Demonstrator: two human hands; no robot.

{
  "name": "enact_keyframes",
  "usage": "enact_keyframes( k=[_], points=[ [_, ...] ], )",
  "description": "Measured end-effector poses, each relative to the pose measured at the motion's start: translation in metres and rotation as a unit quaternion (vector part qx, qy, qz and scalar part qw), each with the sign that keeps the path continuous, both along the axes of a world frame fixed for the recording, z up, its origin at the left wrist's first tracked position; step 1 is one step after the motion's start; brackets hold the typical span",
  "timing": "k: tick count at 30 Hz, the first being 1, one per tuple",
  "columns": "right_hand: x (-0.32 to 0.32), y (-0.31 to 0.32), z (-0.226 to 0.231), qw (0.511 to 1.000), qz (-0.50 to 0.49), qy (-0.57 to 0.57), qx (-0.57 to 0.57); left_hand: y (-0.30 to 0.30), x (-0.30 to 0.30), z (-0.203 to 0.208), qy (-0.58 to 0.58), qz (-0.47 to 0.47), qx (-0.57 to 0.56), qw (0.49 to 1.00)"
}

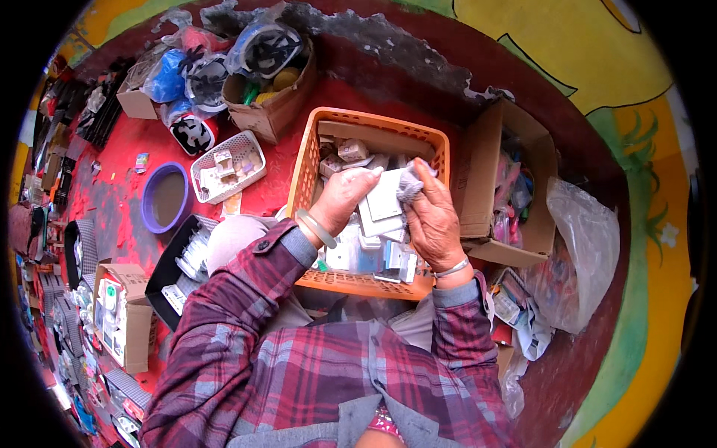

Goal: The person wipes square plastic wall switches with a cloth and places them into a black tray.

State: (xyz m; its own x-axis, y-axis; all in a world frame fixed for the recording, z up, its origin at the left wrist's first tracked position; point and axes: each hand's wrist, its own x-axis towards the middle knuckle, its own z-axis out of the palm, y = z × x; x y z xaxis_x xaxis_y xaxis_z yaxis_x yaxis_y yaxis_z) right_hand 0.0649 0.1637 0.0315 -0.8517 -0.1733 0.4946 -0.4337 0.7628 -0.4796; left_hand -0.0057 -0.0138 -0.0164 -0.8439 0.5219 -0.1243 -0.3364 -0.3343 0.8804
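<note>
Two bare hands meet over an orange basket (pixel 305 168), where a flat white piece (pixel 385 196) is held above the basket's packed contents. The left hand (pixel 343 198) has a narrow grip, thumb laid along the far edge of the piece; the right hand (pixel 435 224) pinches a bunched grey cloth (pixel 410 184) against its right side. A second white piece (pixel 381 224) shows just beneath, at the near side, and I cannot tell whether it is held too or rests on the heap. As far as I can judge, the piece is being wiped and this one is partway through, since cloth and surface are touching. How many are finished cannot be told: small boxes (pixel 352 150) at the far left of the basket and clear-cased pieces (pixel 399 263) at the near right lie close together, with nothing that marks cleaned from uncleaned. Judging by that full basket, a good deal may be left. To the left, on the red floor (pixel 282 164), stand a small white basket (pixel 258 177) and a purple basin (pixel 147 200); a cardboard box (pixel 478 179) stands just right of the orange basket.
</note>
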Motion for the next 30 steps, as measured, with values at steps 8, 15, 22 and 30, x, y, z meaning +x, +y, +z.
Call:
enact_keyframes(
  k=[8, 15, 22, 30],
  points=[
    [0.008, -0.021, 0.0, 0.998, -0.029, -0.016, 0.048, 0.0, 0.006, 0.006, -0.055, 0.097, 0.066, 0.992],
    [0.013, -0.017, -0.002, 0.999, -0.025, -0.022, 0.035, -0.005, -0.01, 0.013, -0.073, 0.126, 0.071, 0.987],
    [0.013, 0.012, 0.003, 0.92, -0.061, -0.127, -0.367, -0.008, -0.01, 0.017, -0.024, 0.063, 0.025, 0.997],
    [0.007, 0.004, -0.014, 0.94, -0.127, -0.16, -0.272, 0.001, -0.004, 0.019, 0.015, 0.043, 0.02, 0.999]
  ],
)
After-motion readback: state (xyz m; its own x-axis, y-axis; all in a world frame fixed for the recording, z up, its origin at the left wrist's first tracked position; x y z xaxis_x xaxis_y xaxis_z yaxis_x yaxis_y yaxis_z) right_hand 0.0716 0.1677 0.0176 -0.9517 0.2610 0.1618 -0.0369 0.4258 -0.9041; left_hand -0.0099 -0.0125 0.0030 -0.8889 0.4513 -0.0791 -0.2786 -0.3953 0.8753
